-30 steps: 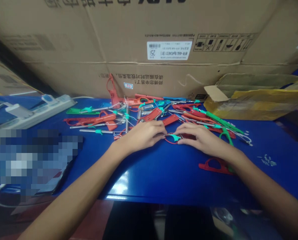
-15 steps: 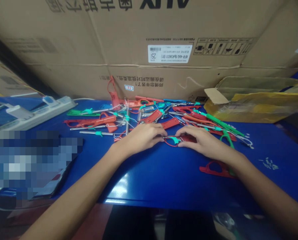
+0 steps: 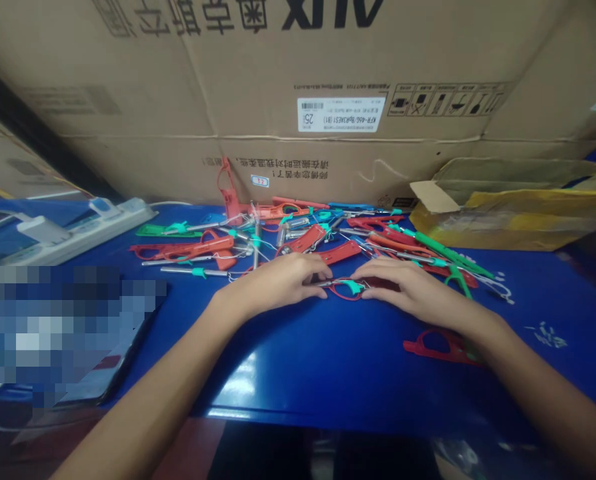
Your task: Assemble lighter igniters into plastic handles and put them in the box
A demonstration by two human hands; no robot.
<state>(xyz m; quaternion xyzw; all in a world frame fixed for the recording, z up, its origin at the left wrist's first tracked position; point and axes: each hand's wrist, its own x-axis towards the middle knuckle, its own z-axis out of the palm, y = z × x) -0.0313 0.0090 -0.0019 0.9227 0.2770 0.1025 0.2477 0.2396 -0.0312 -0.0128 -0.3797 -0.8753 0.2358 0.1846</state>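
Between my hands, just above the blue table, is a red plastic handle shell (image 3: 342, 296) with a looped opening. A turquoise trigger piece (image 3: 353, 287) sits across the loop, with a thin metal tube (image 3: 323, 285) pointing left from it. My left hand (image 3: 283, 280) pinches the tube between thumb and fingers. My right hand (image 3: 408, 287) grips the right end of the shell, which its fingers largely hide. Another red shell (image 3: 441, 345) lies on the table beneath my right forearm, partly covered by it.
Behind my hands spreads a pile of red shells (image 3: 341, 251), metal tubes (image 3: 198, 271) and green shells (image 3: 448, 253). A large carton (image 3: 258, 87) stands at the back, an opened box (image 3: 518, 217) at right. On the left are a power strip (image 3: 78, 230) and a blurred-out dark object (image 3: 68, 333).
My left fingers have spread slightly, showing more of the metal tube. My right fingertips have shifted a little left along the shell. The whole view has dropped slightly in the frame.
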